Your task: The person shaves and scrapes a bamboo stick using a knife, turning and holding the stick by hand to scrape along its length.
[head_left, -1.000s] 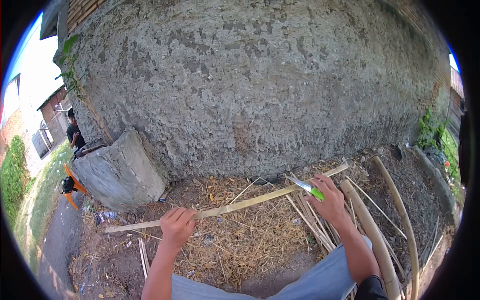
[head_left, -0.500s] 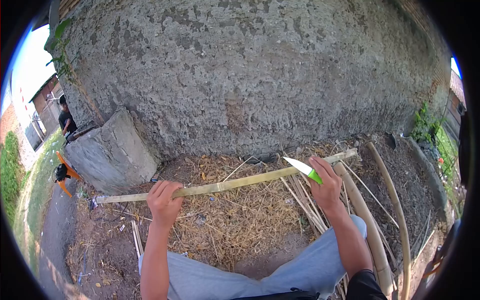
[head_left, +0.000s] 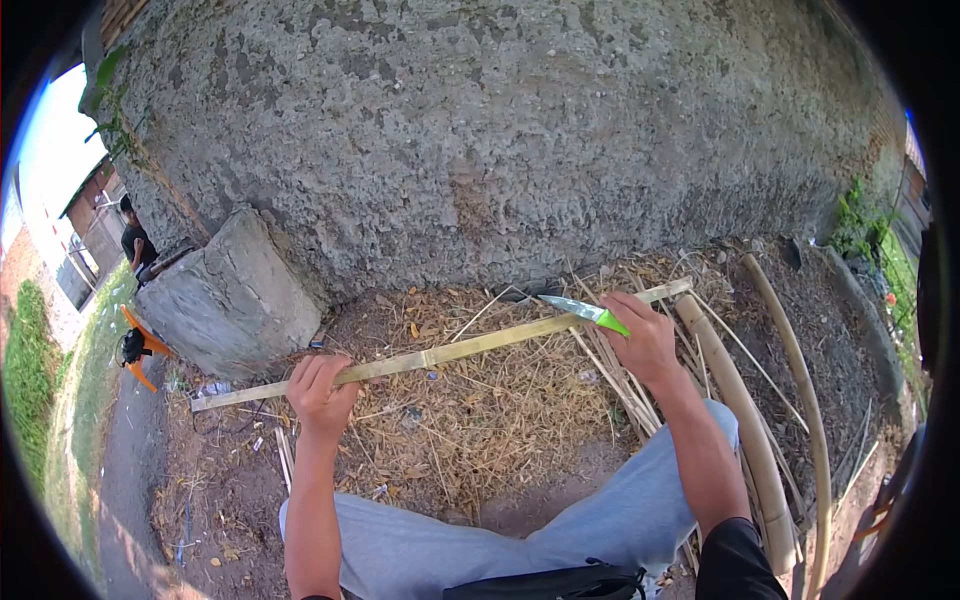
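A long split bamboo strip (head_left: 480, 343) lies slantwise across in front of me, its right end higher than its left. My left hand (head_left: 320, 392) is closed around it left of the middle, near a node. Close to the right end, my right hand (head_left: 642, 335) is closed on a knife with a bright green handle (head_left: 611, 322). The knife's pale blade (head_left: 571, 308) points left, just above the strip. My right fingers also rest at the strip, though how they grip it is partly hidden. Both hands are above my knees.
Thick bamboo poles (head_left: 735, 405) and thin strips (head_left: 625, 385) lie at right. Shavings and dry leaves (head_left: 480, 430) cover the ground. A rough wall (head_left: 480, 150) rises ahead, beside a concrete block (head_left: 235, 300). An orange-and-black object (head_left: 140, 347) and a person (head_left: 136, 240) are at far left.
The knife blade has turned flatter and now points more to the left. My right hand has shifted slightly left and up, and the strip's right end has risen a little.
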Available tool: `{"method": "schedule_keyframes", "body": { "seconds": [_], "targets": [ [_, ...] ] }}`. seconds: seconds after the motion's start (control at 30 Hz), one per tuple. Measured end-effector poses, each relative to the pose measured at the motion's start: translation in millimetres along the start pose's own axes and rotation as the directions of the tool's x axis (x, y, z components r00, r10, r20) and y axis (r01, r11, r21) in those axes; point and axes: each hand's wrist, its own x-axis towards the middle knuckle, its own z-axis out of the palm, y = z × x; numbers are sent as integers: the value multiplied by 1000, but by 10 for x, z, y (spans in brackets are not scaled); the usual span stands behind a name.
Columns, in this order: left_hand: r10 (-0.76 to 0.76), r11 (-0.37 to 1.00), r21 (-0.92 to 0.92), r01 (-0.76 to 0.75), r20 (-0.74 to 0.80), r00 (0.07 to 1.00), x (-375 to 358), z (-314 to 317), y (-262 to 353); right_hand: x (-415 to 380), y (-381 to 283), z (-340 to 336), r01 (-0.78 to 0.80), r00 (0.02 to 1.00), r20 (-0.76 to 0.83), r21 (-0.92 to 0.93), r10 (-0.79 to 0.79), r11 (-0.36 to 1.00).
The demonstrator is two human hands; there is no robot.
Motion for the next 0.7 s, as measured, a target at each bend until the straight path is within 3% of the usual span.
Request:
{"method": "schedule_keyframes", "body": {
  "seconds": [0.2, 0.27, 0.4, 0.47, 0.57, 0.63, 0.7],
  "targets": [
    [64, 994, 86, -64, 0, 998, -36, -32, -5, 54, -97, -46, -5, 999, -49, -25, 4, 1000],
    [56, 993, 103, -59, 30, 998, -59, -36, 6, 16, -70, -46, -10, 998, 59, -37, 12, 999],
    [52, 987, 150, -56, 28, 998, -21, -35, 59, -45, -23, 34, -37, 997, 71, 14, 36, 999],
    [44, 986, 160, -49, 36, 998, 29, -51, 101, -26, -78, -23, -153, 970, 200, 72, 136, 986],
    [23, 982, 186, -36, 75, 997, 27, -50, 84, -48, -88, -36, -138, 960, 248, 28, 127, 990],
    [-81, 989, 136, 62, 139, 987, -78, -8, -14, -51, -109, -48, -97, 977, 195, 29, 89, 995],
    [-94, 992, 99, 83, 108, 990, -138, 60, -47, -54, -101, -40, -54, 989, 140, 28, 49, 998]
  ]
}}
